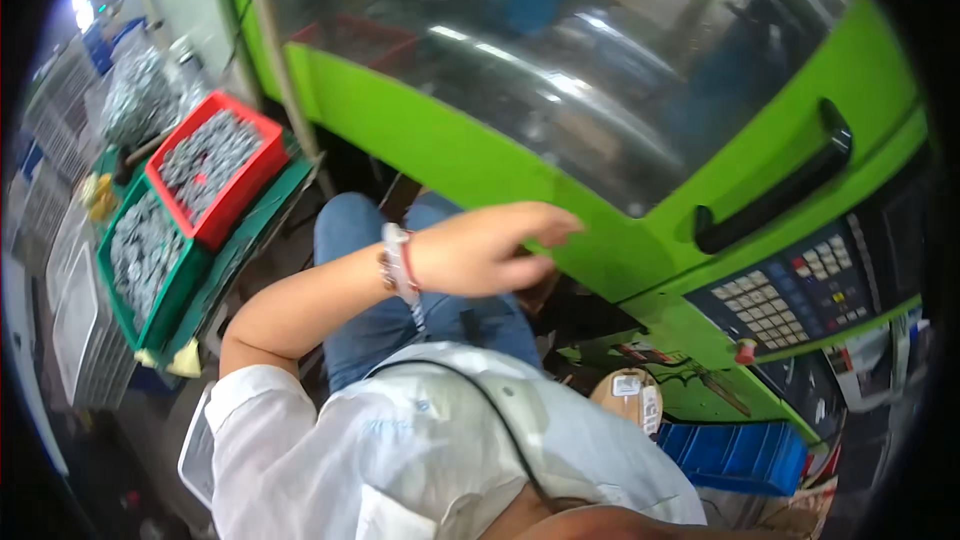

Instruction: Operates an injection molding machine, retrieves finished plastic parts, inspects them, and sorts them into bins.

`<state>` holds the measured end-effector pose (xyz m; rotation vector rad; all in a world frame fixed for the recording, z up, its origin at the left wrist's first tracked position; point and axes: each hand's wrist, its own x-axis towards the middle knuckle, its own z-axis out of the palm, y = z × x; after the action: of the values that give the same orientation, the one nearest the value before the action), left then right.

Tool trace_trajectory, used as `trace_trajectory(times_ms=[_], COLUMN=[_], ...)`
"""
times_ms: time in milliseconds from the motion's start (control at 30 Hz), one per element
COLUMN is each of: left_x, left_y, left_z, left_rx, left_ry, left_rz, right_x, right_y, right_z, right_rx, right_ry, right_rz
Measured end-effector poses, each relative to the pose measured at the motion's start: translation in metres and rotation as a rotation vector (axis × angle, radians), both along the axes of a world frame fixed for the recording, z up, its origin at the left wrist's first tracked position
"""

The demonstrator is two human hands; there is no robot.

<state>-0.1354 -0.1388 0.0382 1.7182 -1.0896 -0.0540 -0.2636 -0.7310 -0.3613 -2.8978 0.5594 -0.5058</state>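
My left hand (pixel 480 248) reaches across in front of my lap, close to the lower edge of a green machine door (pixel 450 155). Its thumb and fingers are apart, a little smeared by motion, and nothing shows between them. Around the wrist are a pale band and a beaded bracelet (pixel 398 260). To the right of the hand, the door's black handle (pixel 780 195) is untouched, as is the control panel (pixel 790 290) with its rows of pale keys. My right hand does not show.
At left, a red bin (pixel 268 168) and a green bin (pixel 117 285), both full of small grey metal parts, stand on a green-topped table (pixel 215 295). A filled clear plastic bag (pixel 140 95) lies behind them. Lower right are a blue divided tray (pixel 735 455) and a round tan object (pixel 618 395) with labels.
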Motion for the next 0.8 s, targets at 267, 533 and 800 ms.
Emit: trace_trajectory(times_ms=[267,533,800], left_x=[-0.094,-0.216,-0.172], left_y=[0.236,0.334,0.321], left_z=[-0.139,-0.172,-0.162], left_rx=[-0.193,-0.533,-0.307], left_ry=[0.332,0.215,0.194], left_rz=[1.167,1.753,1.639], right_x=[0.093,0.143,0.158], right_y=[0.123,0.175,0.326], right_z=[-0.046,-0.069,0.138], right_rx=[0.287,0.462,0.850], right_ry=[0.428,0.709,0.567], right_rz=[0.457,0.557,0.594])
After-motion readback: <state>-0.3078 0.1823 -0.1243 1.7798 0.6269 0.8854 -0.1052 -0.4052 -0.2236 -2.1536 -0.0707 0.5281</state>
